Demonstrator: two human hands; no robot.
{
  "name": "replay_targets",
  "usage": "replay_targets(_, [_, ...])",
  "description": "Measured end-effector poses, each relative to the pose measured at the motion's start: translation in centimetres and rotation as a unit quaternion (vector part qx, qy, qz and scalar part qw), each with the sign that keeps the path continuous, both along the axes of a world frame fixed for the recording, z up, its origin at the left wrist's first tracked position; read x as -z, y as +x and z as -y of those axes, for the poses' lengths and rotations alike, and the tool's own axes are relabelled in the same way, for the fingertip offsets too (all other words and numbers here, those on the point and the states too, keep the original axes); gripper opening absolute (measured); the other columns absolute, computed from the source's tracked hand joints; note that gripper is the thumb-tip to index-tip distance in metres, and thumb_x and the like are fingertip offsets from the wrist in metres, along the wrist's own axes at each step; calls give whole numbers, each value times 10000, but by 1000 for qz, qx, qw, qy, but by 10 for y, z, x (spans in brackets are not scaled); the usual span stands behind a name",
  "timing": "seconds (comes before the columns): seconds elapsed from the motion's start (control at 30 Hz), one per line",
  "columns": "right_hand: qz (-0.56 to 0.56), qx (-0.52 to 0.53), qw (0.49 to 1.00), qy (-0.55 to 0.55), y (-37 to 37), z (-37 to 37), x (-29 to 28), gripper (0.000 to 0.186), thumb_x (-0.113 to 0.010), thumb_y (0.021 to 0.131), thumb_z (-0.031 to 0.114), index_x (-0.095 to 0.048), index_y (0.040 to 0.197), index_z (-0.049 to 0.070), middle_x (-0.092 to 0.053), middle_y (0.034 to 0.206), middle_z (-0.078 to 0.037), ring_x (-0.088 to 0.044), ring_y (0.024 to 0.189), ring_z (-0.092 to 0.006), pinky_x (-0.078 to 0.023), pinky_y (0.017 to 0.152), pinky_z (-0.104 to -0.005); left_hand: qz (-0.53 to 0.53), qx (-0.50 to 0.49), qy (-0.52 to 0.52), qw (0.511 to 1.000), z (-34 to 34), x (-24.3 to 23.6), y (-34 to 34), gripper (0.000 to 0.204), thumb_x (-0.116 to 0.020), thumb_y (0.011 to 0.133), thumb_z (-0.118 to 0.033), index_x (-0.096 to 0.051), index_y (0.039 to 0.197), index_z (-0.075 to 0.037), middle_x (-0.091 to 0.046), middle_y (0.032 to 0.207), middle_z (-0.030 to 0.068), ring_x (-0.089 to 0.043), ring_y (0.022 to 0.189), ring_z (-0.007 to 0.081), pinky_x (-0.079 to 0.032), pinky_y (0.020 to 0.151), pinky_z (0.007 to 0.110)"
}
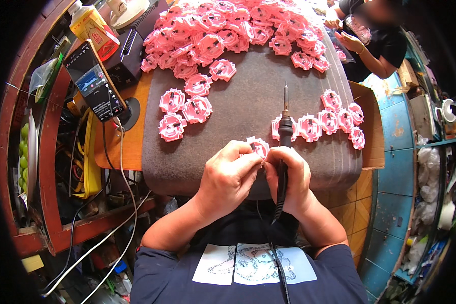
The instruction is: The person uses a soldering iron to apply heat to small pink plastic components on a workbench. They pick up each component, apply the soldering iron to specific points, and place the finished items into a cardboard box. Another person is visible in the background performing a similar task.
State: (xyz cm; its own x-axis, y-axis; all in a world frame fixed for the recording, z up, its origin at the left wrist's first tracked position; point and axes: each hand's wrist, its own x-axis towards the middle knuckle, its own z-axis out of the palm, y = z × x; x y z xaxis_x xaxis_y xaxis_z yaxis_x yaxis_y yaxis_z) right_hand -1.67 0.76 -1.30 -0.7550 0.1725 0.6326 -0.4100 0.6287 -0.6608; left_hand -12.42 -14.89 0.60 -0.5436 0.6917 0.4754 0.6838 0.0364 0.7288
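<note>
Close to the table's front edge, my left hand [230, 169] pinches a small pink plastic part [259, 147] with a dark piece in its middle. My right hand [295, 177] is closed around a black soldering iron [285, 129], its metal tip pointing away from me and its cord running down toward my lap. The right fingertips also meet the edge of the pink part. Beyond the iron, several more pink parts [328, 122] lie in a row on the right. Another loose group of pink parts [197, 109] sits to the left of my hands.
A big heap of pink parts [207, 43] covers the far side of the dark mat [248, 86]. At left stand a phone [93, 81] on a holder and a bottle [93, 30], with cables hanging below. Another person [375, 45] works at the far right, near a cardboard box [368, 121].
</note>
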Motion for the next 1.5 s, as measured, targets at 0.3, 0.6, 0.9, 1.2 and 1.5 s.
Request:
replay_targets(0.3, [-104,24,989,98,3,0,2,541,-779,776,-12,-585,1279,31,-712,1072,-195,-706,787,-321,-580,663,-425,19,-38,-17,999,-2,-2,6,189,-778,843,-11,-753,1029,-37,-687,980,143,-714,854,338,-591,752,416])
replay_targets(0.6, [-68,21,990,118,2,3,-2,535,-770,748,17,-600,1254,31,-720,1108,-195,-716,832,-360,-587,720,-440,35,-67,-13,997,-3,4,10,171,-815,839,34,-786,998,-24,-694,979,113,-688,651,161,-541,563,291])
replay_targets(0.9, [-90,18,993,80,23,-9,-6,349,-746,881,63,-675,1211,-24,-715,925,-196,-684,693,-346,-568,650,-428,10,-71,-16,997,-6,4,10,154,-803,826,10,-767,972,-21,-697,970,125,-709,754,256,-576,663,358])
replay_targets(1.2, [-62,52,992,98,66,-17,-11,738,-713,974,559,-606,1360,-61,-729,1014,-197,-706,835,-331,-581,723,-429,3,-71,-9,997,-7,5,10,126,-794,841,57,-761,951,6,-684,954,106,-649,605,114,-513,537,258])
replay_targets(1.5, [-43,8,994,101,74,-13,-30,349,-810,796,101,-740,1116,-19,-661,827,-115,-623,636,-261,-519,565,-373,7,-61,-12,998,-6,5,10,121,-788,850,60,-761,958,13,-682,965,98,-644,616,101,-512,544,254])
